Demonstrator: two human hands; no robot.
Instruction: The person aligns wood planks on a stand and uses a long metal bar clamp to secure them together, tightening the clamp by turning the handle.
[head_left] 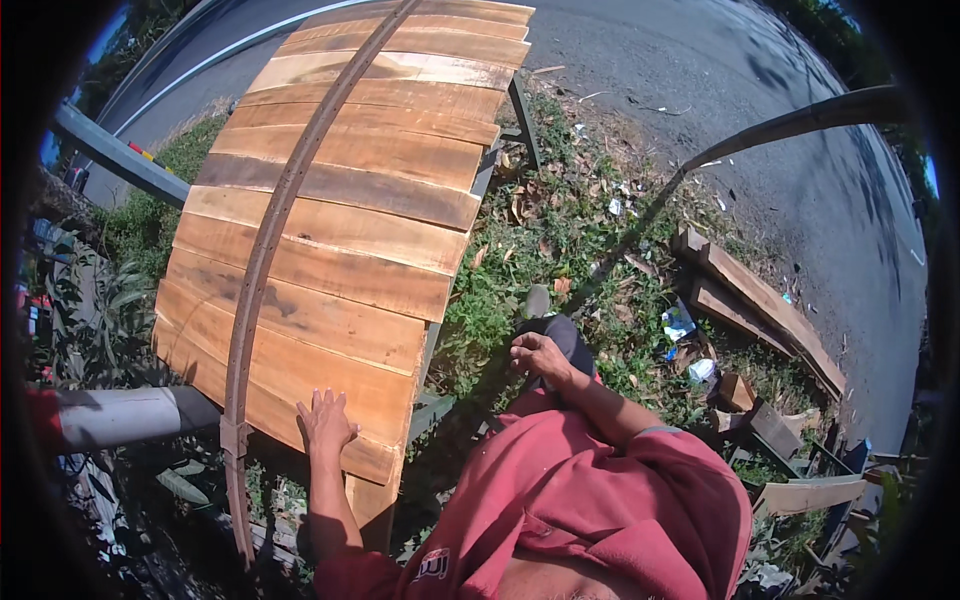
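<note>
Left hand (328, 422) splayed on planks (350, 252), lower left; right hand (538, 355) half-curled, seemingly empty. Planks look stiff, rough: grip ends.

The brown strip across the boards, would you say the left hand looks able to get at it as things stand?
Probably yes: the left hand is just right of the strip's near part, fingers spread, with only bare boards showing between them.
</note>
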